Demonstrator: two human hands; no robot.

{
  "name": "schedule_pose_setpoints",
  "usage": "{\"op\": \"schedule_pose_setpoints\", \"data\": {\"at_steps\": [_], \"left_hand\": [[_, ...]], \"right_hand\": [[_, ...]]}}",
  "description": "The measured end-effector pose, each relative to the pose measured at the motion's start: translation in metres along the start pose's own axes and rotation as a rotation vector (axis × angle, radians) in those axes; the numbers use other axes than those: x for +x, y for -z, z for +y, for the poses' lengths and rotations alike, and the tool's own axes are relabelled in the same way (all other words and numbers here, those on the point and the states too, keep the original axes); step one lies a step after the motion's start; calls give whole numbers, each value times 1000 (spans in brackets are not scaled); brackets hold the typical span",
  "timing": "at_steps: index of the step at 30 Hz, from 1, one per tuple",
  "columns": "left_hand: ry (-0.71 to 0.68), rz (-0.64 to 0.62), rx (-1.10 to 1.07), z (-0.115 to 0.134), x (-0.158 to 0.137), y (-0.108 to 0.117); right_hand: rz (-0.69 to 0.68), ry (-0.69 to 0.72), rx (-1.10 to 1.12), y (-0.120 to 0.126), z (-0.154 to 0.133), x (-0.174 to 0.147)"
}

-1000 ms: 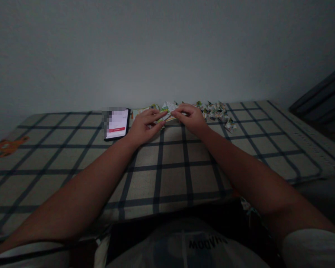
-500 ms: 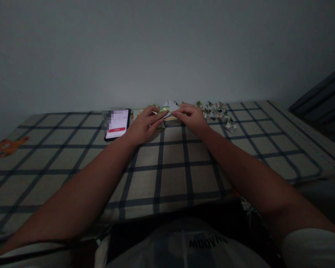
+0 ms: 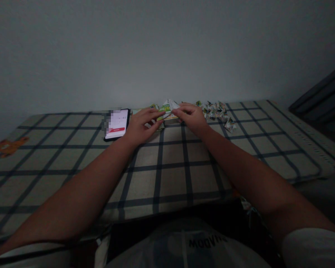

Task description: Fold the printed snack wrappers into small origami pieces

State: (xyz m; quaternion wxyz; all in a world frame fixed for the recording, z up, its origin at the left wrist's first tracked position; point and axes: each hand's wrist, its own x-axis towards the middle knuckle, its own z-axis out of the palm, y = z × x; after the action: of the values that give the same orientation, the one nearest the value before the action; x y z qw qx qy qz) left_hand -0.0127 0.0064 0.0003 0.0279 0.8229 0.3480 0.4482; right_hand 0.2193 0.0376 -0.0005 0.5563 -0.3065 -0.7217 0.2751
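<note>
While the left hand and right hand pinch the folded paper by its sides, uneven pressure from either grip could crumple its peak.

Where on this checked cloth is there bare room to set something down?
Bare cloth shows between the orange patch and the phone, between the left arm and right arm, and right of the folded papers. The strip along the wall is crowded: phone, left hand, held paper, right hand, folded papers.
</note>
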Motion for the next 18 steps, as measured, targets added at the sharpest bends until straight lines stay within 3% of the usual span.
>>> {"op": "schedule_pose_setpoints", "data": {"at_steps": [7, 13, 18], "left_hand": [[24, -23, -66, 6, 3, 3], [-81, 11, -16, 5, 5, 9], [-98, -5, -6, 4, 6, 9]], "right_hand": [[-67, -24, 56, 0, -5, -1], [-62, -99, 128, -2, -7, -3], [-86, -26, 56, 1, -6, -2]]}}
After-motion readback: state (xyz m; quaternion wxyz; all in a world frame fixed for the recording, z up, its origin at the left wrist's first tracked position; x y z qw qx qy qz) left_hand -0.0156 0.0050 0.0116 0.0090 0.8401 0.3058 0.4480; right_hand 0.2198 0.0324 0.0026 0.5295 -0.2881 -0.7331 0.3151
